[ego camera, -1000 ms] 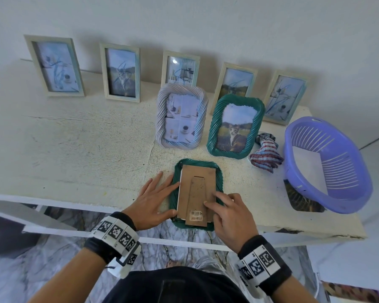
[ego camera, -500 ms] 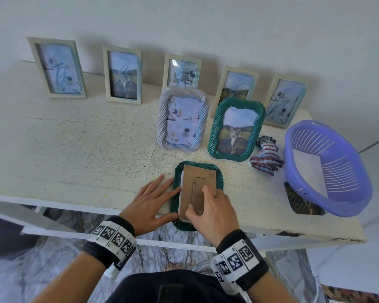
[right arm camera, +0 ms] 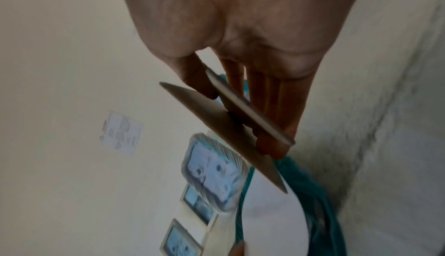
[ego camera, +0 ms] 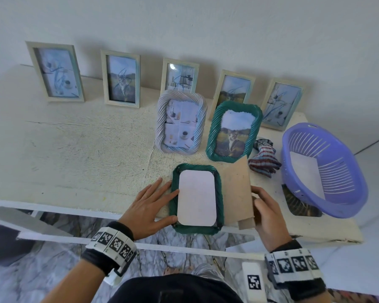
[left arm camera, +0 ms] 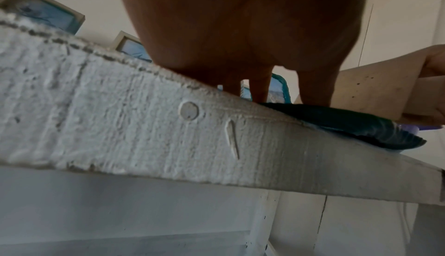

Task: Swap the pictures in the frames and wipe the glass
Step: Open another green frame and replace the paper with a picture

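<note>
A green rope-edged frame (ego camera: 174, 184) lies face down at the table's front edge, the white back of its picture (ego camera: 196, 197) showing. My left hand (ego camera: 150, 202) lies flat with straight fingers against the frame's left side. My right hand (ego camera: 266, 207) pinches the brown cardboard backing (ego camera: 236, 191) with its stand, lifted off and held tilted just right of the frame; the backing (right arm camera: 216, 119) sits between thumb and fingers. A white rope-edged frame (ego camera: 181, 122) and a green frame with a cat picture (ego camera: 234, 132) stand behind. A striped cloth (ego camera: 264, 158) lies to the right.
Several pale upright frames, one of them (ego camera: 55, 72), line the wall at the back. A purple plastic basket (ego camera: 322, 171) holding a white sheet stands at the right end of the table (ego camera: 74, 149). The table's front edge (left arm camera: 168, 136) runs just below my hands.
My right hand has taken hold of the cardboard backing and lifted it off the face-down frame to the right, which uncovers the white back of the picture. The left hand stayed put.
</note>
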Available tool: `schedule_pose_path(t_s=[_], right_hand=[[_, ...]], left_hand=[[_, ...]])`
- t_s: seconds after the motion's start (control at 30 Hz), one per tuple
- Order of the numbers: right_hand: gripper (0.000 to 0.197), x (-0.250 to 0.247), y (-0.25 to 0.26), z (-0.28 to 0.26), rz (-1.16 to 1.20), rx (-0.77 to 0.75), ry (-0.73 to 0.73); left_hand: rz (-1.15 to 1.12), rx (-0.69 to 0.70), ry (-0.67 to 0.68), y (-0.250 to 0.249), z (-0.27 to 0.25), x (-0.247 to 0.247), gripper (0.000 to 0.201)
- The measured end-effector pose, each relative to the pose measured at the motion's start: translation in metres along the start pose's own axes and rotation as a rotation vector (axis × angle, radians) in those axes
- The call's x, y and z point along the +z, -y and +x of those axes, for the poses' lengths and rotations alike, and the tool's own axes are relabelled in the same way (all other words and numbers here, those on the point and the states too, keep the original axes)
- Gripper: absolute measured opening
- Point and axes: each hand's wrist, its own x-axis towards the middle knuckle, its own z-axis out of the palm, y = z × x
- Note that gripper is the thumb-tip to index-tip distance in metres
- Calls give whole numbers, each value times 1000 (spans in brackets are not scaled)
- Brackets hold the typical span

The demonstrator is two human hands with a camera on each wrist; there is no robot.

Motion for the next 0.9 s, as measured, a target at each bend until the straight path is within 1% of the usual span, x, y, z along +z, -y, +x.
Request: schedule_pose_path(t_s=[0.03,0.07,0.13,0.2,0.27,0.37,0.5,0.57,0.6,0.67,0.7,0.77,0.83,0.9], right_hand=[[37,-6,2,0,-52,-22,-5],[36,-12,4,0,-163,-54,-14],[31,-21,2,3,-521,-149,-37],[32,-23,-5,5,-906,-217,-41],[39,-17,-15,6,-1188,-213,-4],[39,-2,-26,6,-1413,-163,25],[38,5,-35,6,-1525,-137,-4],[38,9,-35,6,-1581,-151,-39],[37,11,-36,6,-1574,-187,-60],[31,19,-38,6,-1488,-344,-48],[29,23,-39,6,-1435,-439,8],[31,34,-42,4,-1363,-561,191],[38,43,-45,4,-1337,-590,335],[44,49,-48,6,-1366,-580,393]], left_hand=[[-4,-3,0,0,0,0,77],[-9,-4,0,0,0,0,77],[-9,-6,2,0,0,1,77],[-7,-9,3,0,-1,1,76],[-3,-11,4,0,0,0,76],[-13,-9,-15,0,0,1,76],[-32,-7,-31,0,0,2,75],[-31,-8,-35,0,0,2,75],[-31,-8,-34,0,0,2,74],[-31,-8,-34,0,0,3,74],[-29,-7,-35,1,0,3,74],[-27,-6,-35,1,1,4,74],[-26,-7,-37,1,1,3,74],[-16,-11,-28,0,1,3,74]])
